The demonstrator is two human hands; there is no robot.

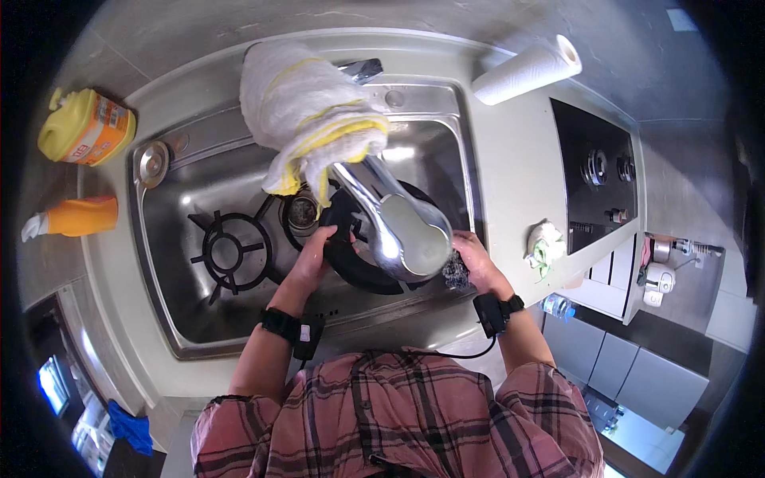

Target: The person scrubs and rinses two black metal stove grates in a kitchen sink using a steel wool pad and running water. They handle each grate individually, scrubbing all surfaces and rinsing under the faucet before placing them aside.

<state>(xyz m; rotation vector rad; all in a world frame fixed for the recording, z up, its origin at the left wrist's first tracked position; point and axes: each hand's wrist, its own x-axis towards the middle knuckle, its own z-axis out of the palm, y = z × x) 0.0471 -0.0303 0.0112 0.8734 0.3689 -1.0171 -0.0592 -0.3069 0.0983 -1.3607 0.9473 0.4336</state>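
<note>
Over the stainless steel sink (pixel 173 310), my left hand (pixel 312 258) grips the left side of a black round ring (pixel 352 272), possibly a stove part. The chrome faucet spout (pixel 412 233) hides much of that ring. To the spout's right, my right hand (pixel 475 260) holds a steel wool scrubber (pixel 456 272) near the ring's right side. A black pan support (pixel 227 251) with several prongs lies in the sink at left. Between it and the ring sits a round, stained metal burner part (pixel 300 209).
A white and yellow towel (pixel 311 107) drapes over the faucet. A yellow jug (pixel 89 128) and an orange spray bottle (pixel 80 216) stand at left. At right are a paper towel roll (pixel 526 71), a crumpled cloth (pixel 544 244) and a black gas hob (pixel 591 173).
</note>
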